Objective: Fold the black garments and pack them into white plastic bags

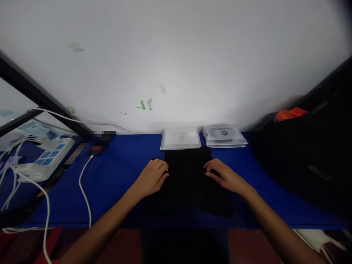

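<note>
Head view: a blue table [123,148] crosses the frame below a pale wall [192,66]; black cloth [189,183] lies on it, at the centre and a little below.
Cloth: flat on the table between the hands, its upper edge against or just beside the white packet; its lower part is too dark to make out folds.
Left hand [151,178]: left of centre, at the cloth's left edge; its fingers are loosely bent, the thumb slightly apart from them, with no clear grip on the cloth.
Right hand [227,178]: right of centre, over the cloth's right edge; its fingers are half curled, a small gap showing above the thumb, with no clear grip either.
Packets: the white packet [180,138] lies just above the cloth; the printed packets [224,134] sit stacked to its right.
Left of frame: a white cable [81,179] runs down from a dark, pixelated object [99,143]; a power strip [53,157] lies at the far left among more cables.
Right of frame: a large black object [297,157], too dark to identify, with something orange [291,114] at its top.
Wall: green marks [150,103] above the table.
</note>
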The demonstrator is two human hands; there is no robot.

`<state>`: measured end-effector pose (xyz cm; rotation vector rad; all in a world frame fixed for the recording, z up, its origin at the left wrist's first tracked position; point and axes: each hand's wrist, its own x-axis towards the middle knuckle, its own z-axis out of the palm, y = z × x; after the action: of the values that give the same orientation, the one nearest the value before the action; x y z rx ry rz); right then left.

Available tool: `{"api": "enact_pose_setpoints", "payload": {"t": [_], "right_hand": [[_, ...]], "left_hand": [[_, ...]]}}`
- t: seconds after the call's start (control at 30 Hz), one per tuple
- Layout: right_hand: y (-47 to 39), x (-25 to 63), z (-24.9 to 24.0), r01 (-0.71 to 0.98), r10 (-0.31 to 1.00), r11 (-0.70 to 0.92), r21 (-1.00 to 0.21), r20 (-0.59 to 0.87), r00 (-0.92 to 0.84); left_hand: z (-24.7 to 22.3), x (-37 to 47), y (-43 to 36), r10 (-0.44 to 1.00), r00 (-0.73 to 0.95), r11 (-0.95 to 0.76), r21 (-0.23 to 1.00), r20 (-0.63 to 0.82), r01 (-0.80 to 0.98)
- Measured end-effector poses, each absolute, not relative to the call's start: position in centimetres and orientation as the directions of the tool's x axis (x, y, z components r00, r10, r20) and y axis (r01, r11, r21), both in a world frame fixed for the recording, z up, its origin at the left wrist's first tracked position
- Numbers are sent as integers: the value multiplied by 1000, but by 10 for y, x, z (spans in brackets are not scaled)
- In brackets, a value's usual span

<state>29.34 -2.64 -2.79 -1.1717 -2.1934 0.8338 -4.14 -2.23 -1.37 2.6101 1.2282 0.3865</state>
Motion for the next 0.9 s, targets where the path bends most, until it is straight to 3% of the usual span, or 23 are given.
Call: {"api": "enact_pose_setpoints", "payload": {"t": [0.13, 0.23, 0.3, 0.37, 0.47, 0.53, 0.7, 0.8, 0.9], "right_hand": [[-37, 308, -13, 401, 855, 171, -900, -66, -514], [-31, 314, -19, 276, 830, -129, -953, -256, -496], [-16, 314, -30, 149, 898, -259, -954, -295, -327], [5, 314, -41, -44, 944, -322, -946, -318, -87], [35, 315, -52, -286, 924, -300, -910, -352, 152], [49, 315, -55, -360, 910, -253, -898, -347, 226], [59, 317, -54, -383, 916, -111, -917, -244, 318], [57, 326, -43, -388, 907, 47, -921, -123, 403], [45, 340, -22, -378, 924, 200, -904, 45, 380]], "left_hand": [[21, -46, -49, 755, 645, -507, 520, -116, 687], [34, -47, -58, 594, 724, -377, 672, -352, 637], [31, -45, -55, 551, 749, -340, 721, -368, 604], [20, -40, -49, 621, 738, -360, 741, -263, 567], [0, -33, -41, 715, 698, -487, 692, -35, 533], [-13, -31, -39, 712, 702, -567, 620, 37, 543], [-25, -34, -42, 714, 700, -566, 570, -23, 596], [-22, -36, -42, 741, 671, -521, 611, -21, 596], [-18, -37, -36, 791, 611, -447, 688, 7, 571]]}}
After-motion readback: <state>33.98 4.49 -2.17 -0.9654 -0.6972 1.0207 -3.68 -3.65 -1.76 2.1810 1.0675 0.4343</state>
